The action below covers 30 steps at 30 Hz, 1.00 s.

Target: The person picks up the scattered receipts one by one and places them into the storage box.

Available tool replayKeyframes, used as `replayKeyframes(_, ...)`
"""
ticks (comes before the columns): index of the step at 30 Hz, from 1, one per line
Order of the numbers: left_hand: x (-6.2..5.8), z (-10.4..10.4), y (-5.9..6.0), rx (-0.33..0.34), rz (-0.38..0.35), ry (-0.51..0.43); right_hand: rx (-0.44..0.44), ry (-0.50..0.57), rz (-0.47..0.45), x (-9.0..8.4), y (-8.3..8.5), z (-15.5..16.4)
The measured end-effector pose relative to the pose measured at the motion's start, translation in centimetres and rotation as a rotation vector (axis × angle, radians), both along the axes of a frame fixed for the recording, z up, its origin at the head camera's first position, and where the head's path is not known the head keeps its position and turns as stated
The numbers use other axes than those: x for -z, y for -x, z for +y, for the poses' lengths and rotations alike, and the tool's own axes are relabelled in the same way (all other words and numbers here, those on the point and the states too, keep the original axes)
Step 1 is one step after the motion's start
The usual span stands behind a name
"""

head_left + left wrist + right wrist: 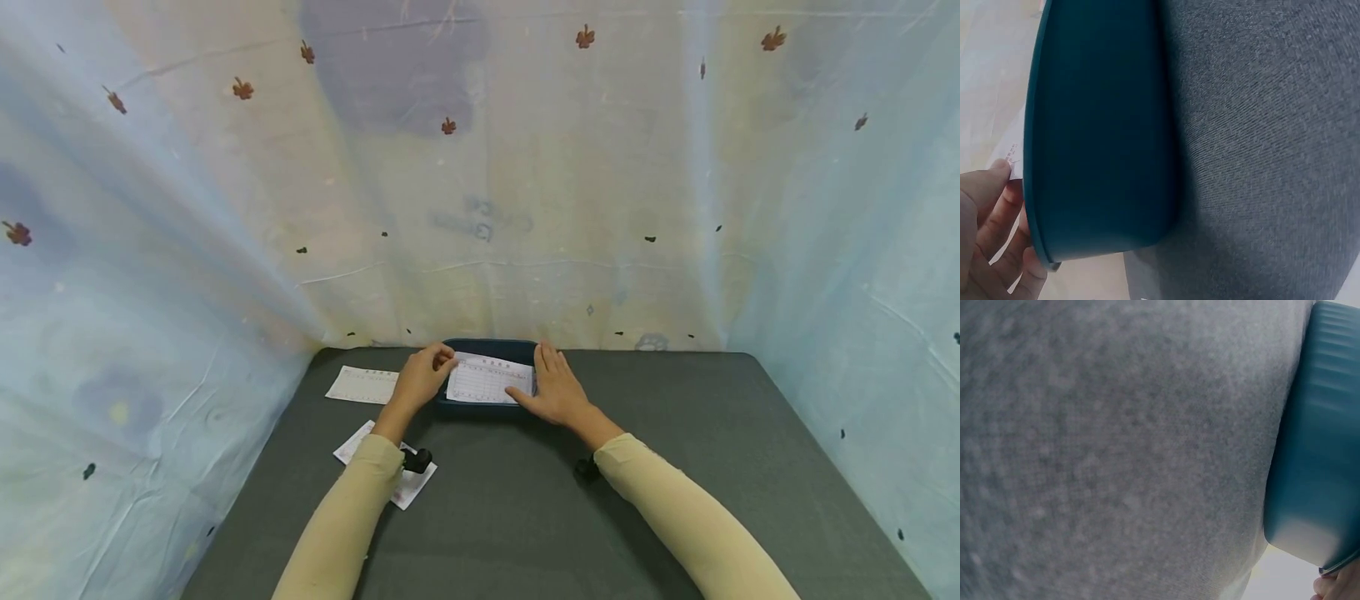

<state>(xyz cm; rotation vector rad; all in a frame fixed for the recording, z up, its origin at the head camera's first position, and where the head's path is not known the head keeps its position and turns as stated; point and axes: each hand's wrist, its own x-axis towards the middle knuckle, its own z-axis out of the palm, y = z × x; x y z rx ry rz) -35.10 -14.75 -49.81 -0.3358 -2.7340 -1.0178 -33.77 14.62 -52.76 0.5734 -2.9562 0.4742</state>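
Observation:
A dark teal tray (489, 347) stands at the far edge of the grey table (525, 500). A printed white form (489, 381) lies across its top. My left hand (423, 377) pinches the form's left edge with curled fingers. My right hand (555, 387) lies flat with straight fingers on the form's right edge and the tray rim. The left wrist view shows the tray wall (1104, 137) close up, with fingers (997, 212) on the paper edge. In the right wrist view the tray wall (1319, 444) stands against the grey cloth.
A second form (363, 385) lies on the table left of the tray. Another paper (352, 446) lies under my left forearm. Pale patterned cloth (480, 167) walls the table on three sides.

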Motion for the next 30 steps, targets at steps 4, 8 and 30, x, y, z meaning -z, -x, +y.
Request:
replayKeyframes(4, 0.3, 0.1, 0.0, -0.006, -0.002, 0.018, -0.002, 0.009, 0.001, -0.4, -0.3, -0.2)
replayKeyframes(8, 0.4, 0.2, -0.1, -0.013, 0.005, 0.026, -0.003, 0.019, 0.005, -0.9, -0.6, -0.4)
replayKeyframes(30, -0.2, -2.0, -1.3, -0.022, 0.01, 0.021, 0.002, -0.018, -0.028, -0.6, -0.2, -0.1)
